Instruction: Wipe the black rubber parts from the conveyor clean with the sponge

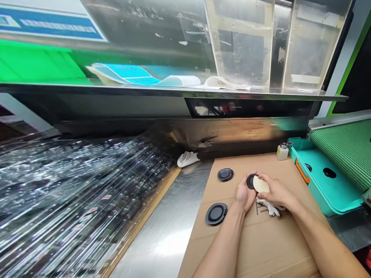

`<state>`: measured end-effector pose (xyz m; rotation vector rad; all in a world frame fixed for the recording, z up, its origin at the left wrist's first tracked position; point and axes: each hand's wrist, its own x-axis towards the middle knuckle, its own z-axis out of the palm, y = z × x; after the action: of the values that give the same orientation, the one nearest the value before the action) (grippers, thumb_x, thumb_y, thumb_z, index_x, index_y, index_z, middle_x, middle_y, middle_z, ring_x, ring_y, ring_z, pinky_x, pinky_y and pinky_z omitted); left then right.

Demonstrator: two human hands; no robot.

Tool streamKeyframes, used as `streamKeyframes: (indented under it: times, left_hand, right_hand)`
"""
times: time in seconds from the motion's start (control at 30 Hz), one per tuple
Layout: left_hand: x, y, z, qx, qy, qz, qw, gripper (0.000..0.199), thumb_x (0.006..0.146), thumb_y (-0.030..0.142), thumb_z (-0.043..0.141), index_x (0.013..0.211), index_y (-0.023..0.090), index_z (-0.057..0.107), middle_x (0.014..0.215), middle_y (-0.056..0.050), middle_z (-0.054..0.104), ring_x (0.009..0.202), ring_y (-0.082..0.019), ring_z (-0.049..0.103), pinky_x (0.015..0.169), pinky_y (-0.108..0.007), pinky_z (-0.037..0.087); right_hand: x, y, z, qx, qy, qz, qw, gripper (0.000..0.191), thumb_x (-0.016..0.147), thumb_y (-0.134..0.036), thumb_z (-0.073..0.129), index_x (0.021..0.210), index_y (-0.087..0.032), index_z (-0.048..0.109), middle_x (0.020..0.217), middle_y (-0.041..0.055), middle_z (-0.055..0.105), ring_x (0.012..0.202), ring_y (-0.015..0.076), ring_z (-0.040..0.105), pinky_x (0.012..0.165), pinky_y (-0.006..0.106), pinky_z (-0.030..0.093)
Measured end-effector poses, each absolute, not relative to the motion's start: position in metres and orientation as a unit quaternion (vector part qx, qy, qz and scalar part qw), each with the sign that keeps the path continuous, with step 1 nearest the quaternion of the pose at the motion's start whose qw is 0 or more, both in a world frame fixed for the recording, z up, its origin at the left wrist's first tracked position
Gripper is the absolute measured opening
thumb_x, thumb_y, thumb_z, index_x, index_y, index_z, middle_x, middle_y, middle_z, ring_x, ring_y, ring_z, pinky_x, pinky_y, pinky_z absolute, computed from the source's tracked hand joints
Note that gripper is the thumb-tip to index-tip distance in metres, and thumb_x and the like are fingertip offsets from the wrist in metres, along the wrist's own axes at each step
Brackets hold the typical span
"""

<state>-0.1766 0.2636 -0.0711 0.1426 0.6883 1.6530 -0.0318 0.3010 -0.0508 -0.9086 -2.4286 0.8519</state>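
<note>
My left hand [245, 194] is closed around a small round black disc [251, 181], raised over the cardboard sheet. In my right hand [276, 191] is a flat cream-coloured round pad [261, 185], pinched by its edge and overlapping the disc's right side. Whether pad and disc touch, I cannot tell. To the left of my hands, two larger round black pieces rest on the cardboard, a far one [225, 174] and a near one [216, 214]. Just beneath my right hand lies a crumpled white glove [269, 207].
The cardboard sheet [278, 247] covers the metal bench [168, 235]. Clear plastic-wrapped goods [110, 200] fill the left. On the right stand a teal tray [321, 197], a small white bottle [282, 152] and a green conveyor belt [348, 143]. A metal shelf [174, 91] overhangs the back; a white cloth [188, 158] lies below it.
</note>
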Motion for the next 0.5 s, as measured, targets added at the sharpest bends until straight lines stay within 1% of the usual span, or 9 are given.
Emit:
streamKeyframes:
  times: [0.1, 0.17, 0.27, 0.33, 0.43, 0.5]
  left_hand:
    - [-0.176, 0.264, -0.074, 0.086, 0.323, 0.698, 0.633, 0.035, 0.1, 0.035, 0.043, 0.112, 0.012, 0.066, 0.113, -0.016, 0.072, 0.103, -0.026, 0.07, 0.098, -0.043, 0.053]
    - [-0.175, 0.265, -0.076, 0.103, 0.333, 0.689, 0.636, 0.034, 0.099, 0.034, 0.043, 0.11, 0.012, 0.067, 0.112, -0.015, 0.073, 0.102, -0.025, 0.07, 0.097, -0.042, 0.054]
    - [-0.176, 0.265, -0.078, 0.115, 0.333, 0.684, 0.638, 0.033, 0.099, 0.033, 0.043, 0.107, 0.012, 0.068, 0.108, -0.015, 0.074, 0.102, -0.025, 0.07, 0.096, -0.041, 0.054]
    - [-0.176, 0.263, -0.079, 0.115, 0.335, 0.683, 0.639, 0.033, 0.099, 0.033, 0.044, 0.104, 0.011, 0.068, 0.106, -0.016, 0.074, 0.101, -0.025, 0.07, 0.095, -0.04, 0.055]
    - [-0.177, 0.261, -0.078, 0.107, 0.335, 0.682, 0.641, 0.032, 0.099, 0.032, 0.045, 0.102, 0.01, 0.068, 0.105, -0.016, 0.074, 0.099, -0.025, 0.071, 0.094, -0.041, 0.056]
    - [-0.175, 0.261, -0.078, 0.1, 0.33, 0.687, 0.639, 0.031, 0.099, 0.029, 0.045, 0.104, 0.01, 0.068, 0.102, -0.016, 0.075, 0.098, -0.025, 0.071, 0.094, -0.042, 0.056]
  right_hand:
    - [-0.034, 0.297, -0.045, -0.317, -0.862, 0.341, 0.202, 0.058, 0.083, -0.034, 0.068, 0.139, -0.024, 0.053, 0.127, 0.0081, 0.065, 0.108, 0.0248, 0.063, 0.089, 0.032, 0.047]
    - [-0.037, 0.293, -0.042, -0.316, -0.854, 0.353, 0.214, 0.053, 0.086, -0.037, 0.064, 0.136, -0.022, 0.058, 0.125, 0.0083, 0.067, 0.106, 0.024, 0.064, 0.087, 0.031, 0.047]
    - [-0.043, 0.289, -0.038, -0.324, -0.85, 0.341, 0.236, 0.036, 0.093, -0.037, 0.054, 0.124, -0.023, 0.067, 0.113, 0.005, 0.072, 0.098, 0.0207, 0.066, 0.084, 0.027, 0.047]
    - [-0.042, 0.29, -0.037, -0.328, -0.857, 0.323, 0.231, 0.031, 0.094, -0.035, 0.051, 0.114, -0.024, 0.072, 0.105, 0.0027, 0.074, 0.093, 0.019, 0.066, 0.082, 0.026, 0.046]
    - [-0.034, 0.295, -0.036, -0.33, -0.875, 0.298, 0.191, 0.028, 0.089, -0.032, 0.057, 0.109, -0.025, 0.074, 0.107, 0.0023, 0.075, 0.098, 0.0198, 0.067, 0.086, 0.025, 0.045]
    - [-0.029, 0.298, -0.037, -0.367, -0.874, 0.265, 0.177, 0.031, 0.089, -0.031, 0.058, 0.116, -0.027, 0.072, 0.113, 0.0029, 0.074, 0.105, 0.0211, 0.066, 0.089, 0.026, 0.045]
